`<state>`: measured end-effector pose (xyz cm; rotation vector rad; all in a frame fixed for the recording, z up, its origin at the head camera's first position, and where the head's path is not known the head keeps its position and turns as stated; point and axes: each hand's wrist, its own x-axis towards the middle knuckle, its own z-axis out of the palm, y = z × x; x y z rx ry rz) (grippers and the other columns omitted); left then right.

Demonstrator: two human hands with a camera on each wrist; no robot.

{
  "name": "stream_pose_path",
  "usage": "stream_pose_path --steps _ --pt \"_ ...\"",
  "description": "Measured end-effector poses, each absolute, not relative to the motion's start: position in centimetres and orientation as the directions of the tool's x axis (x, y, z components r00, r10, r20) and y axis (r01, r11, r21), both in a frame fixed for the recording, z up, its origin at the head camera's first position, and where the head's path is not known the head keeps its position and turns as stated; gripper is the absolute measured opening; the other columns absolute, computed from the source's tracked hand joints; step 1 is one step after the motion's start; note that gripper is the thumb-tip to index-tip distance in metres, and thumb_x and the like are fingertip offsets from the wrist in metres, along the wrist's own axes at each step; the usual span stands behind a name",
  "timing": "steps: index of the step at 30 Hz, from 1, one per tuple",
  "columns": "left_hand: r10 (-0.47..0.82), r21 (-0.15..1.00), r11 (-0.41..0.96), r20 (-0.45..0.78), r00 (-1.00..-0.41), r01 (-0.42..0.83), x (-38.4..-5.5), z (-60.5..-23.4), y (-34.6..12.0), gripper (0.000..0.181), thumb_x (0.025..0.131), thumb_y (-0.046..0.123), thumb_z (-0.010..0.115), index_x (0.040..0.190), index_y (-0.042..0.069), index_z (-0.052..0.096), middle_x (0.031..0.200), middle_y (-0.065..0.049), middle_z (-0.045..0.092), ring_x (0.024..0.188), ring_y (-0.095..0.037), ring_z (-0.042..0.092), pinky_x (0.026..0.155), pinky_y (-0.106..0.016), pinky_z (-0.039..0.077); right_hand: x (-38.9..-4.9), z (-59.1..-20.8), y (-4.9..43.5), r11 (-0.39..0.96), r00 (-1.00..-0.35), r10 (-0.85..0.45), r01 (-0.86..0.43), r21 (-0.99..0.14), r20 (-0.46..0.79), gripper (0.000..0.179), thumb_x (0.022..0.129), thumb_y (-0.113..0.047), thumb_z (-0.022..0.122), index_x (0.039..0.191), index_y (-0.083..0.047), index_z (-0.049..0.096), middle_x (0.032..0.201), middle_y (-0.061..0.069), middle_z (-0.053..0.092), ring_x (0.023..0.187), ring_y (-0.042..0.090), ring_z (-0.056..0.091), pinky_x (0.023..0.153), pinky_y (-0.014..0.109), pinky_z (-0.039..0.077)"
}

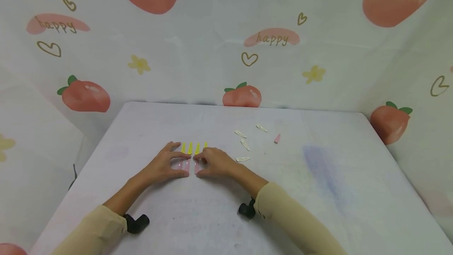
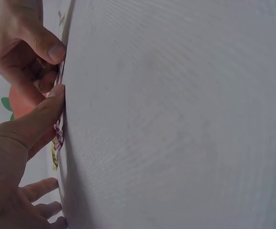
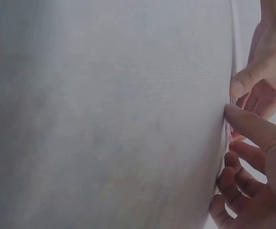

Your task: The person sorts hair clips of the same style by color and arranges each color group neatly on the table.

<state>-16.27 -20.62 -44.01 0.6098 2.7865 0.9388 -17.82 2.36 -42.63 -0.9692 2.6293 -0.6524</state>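
Observation:
Several yellow snap hair clips (image 1: 190, 148) lie upright side by side in a row on the table. Just below them are pink hair clips (image 1: 180, 165). My left hand (image 1: 164, 163) holds the near and far ends of one pink hair clip (image 1: 187, 165) between thumb and index finger. Facing it, my right hand (image 1: 216, 163) pinches another pink hair clip (image 1: 196, 167) the same way, partly covering the row's right end. In the left wrist view the clips (image 2: 57, 138) show edge-on, mostly behind the fingers.
To the right lie several white hair clips (image 1: 245, 145) at different angles, with a single pink hair clip (image 1: 277, 138) beyond them. The white tabletop (image 1: 283, 207) bears a bluish stain on its right. A printed cloth (image 1: 198, 50) hangs behind the table.

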Motion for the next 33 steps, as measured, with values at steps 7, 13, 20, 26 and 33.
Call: stream_pose_path --steps 7,13,20,26,33 --pt "0.423 0.595 0.727 0.005 -0.906 0.342 -16.2 -43.9 -20.6 0.055 0.072 0.039 0.089 0.119 0.014 0.074 0.149 -0.027 0.04 0.142 -0.053 0.022 0.105 -0.071 0.028 -18.0 -42.4 2.6 0.681 -0.745 -0.66 -0.541 -0.494 -0.093 0.058 0.079 -0.031 0.085 0.132 -0.017 0.067 0.086 -0.005 0.054 0.078 0.01 0.05 0.066 0.021 0.041" --pt "0.418 0.594 0.731 0.002 -0.909 0.337 -16.2 -44.1 -20.7 0.055 0.072 0.038 0.089 0.119 0.015 0.074 0.15 -0.026 0.039 0.143 -0.052 0.021 0.105 -0.071 0.028 -18.2 -41.7 3.8 0.661 -0.757 -0.65 -0.515 -0.545 -0.073 0.059 0.08 -0.033 0.084 0.133 -0.016 0.066 0.095 -0.004 0.061 0.079 0.009 0.054 0.068 0.022 0.044" --pt "0.395 0.598 0.745 -0.038 -0.918 0.296 -16.1 -44.1 -20.5 0.055 0.072 0.038 0.088 0.12 0.016 0.074 0.153 -0.023 0.037 0.145 -0.048 0.019 0.108 -0.069 0.025 -19.1 -40.5 9.6 0.695 -0.832 -0.554 -0.446 -0.564 -0.023 0.056 0.084 -0.033 0.08 0.133 -0.011 0.065 0.108 0.004 0.063 0.093 0.018 0.057 0.076 0.031 0.05" --pt "0.398 0.594 0.744 -0.027 -0.917 0.306 -16.1 -44.1 -20.5 0.055 0.072 0.039 0.088 0.12 0.016 0.074 0.152 -0.023 0.038 0.145 -0.048 0.019 0.108 -0.069 0.026 -20.8 -41.1 17.6 0.778 -0.907 -0.413 -0.395 -0.488 0.075 0.056 0.084 -0.028 0.08 0.129 0.0 0.065 0.119 0.017 0.061 0.112 0.033 0.056 0.096 0.049 0.045" --pt "0.398 0.589 0.747 -0.026 -0.917 0.308 -16.2 -44.2 -20.5 0.056 0.072 0.04 0.088 0.12 0.016 0.074 0.152 -0.023 0.038 0.144 -0.048 0.021 0.107 -0.069 0.027 -21.5 -42.0 23.9 0.877 -0.971 -0.237 -0.222 -0.427 0.018 0.059 0.086 -0.031 0.077 0.129 0.005 0.062 0.124 0.025 0.057 0.116 0.041 0.052 0.098 0.056 0.044"
